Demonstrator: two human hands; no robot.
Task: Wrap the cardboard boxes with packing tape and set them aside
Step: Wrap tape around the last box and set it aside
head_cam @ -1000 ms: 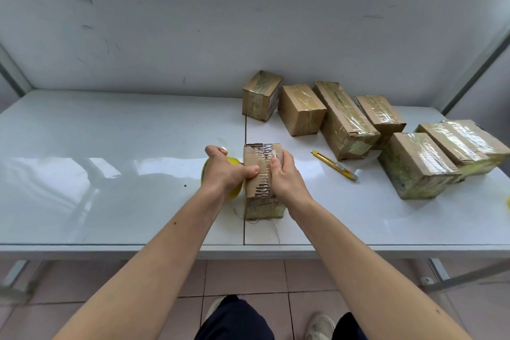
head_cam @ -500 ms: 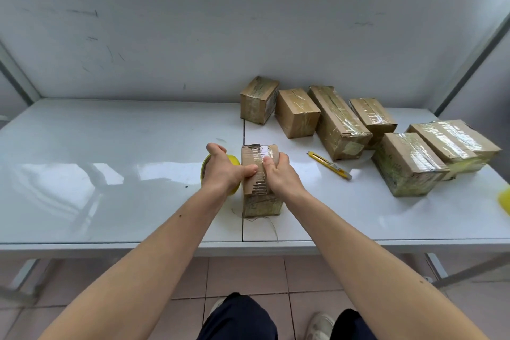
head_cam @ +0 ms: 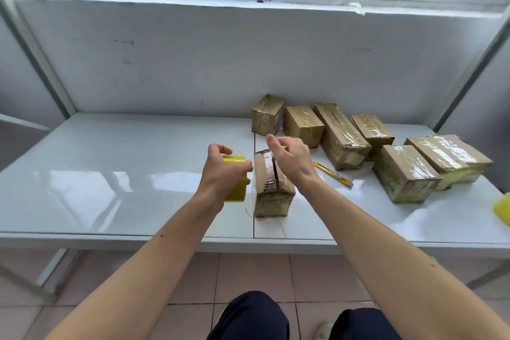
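A small cardboard box with wrinkled clear tape across its top stands at the table's front middle. Just left of it, my left hand grips a yellow roll of packing tape, held above the table. My right hand hovers over the box's far right edge, fingers loosely curled; whether it pinches the tape end is hidden. Several taped boxes lie in a row at the back right.
A yellow utility knife lies right of the box. The white table has a seam down its middle, and a wall stands close behind it. A yellow object shows at the right edge. Tiled floor lies below.
Both hands have come off the box top. The left hand lifted the tape roll up and clear; the right hand rose above the box. The camera tilted upward.
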